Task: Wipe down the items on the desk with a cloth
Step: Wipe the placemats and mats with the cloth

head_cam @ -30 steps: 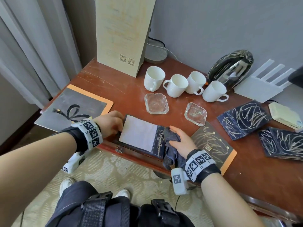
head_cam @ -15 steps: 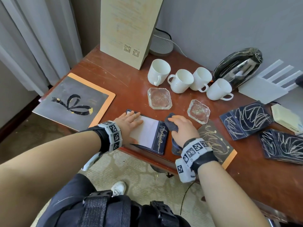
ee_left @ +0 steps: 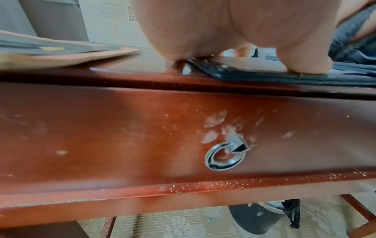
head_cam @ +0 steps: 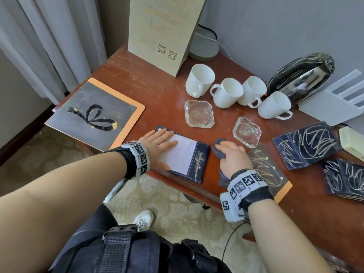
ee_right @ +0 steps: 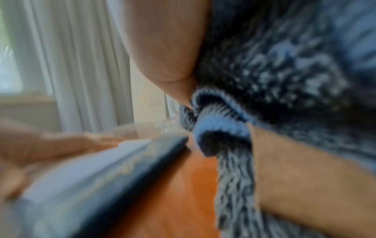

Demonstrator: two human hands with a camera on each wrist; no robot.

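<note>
Hands at desk (head_cam: 137, 83), wiping w/ cloth, early-to-mid task by the look of it.

Left hand (head_cam: 157, 144) flat, fingers straight, pressing down on open notepad folder (head_cam: 189, 154) near front edge. Right hand (head_cam: 232, 156) curled round dark grey cloth (head_cam: 217, 147), bunched on bare wood just right of folder, beside glass ashtray (head_cam: 247, 132). Judged: folder being done now; four white mugs (head_cam: 228, 93), second ashtray (head_cam: 199, 113), kettle (head_cam: 301, 75), dark leaflets (head_cam: 305, 144) prob. still left; can't tell which already wiped. Mugs look empty; ashtrays hold nothing obvious, just specks/glints. Desk surface dusty in spots.
</note>
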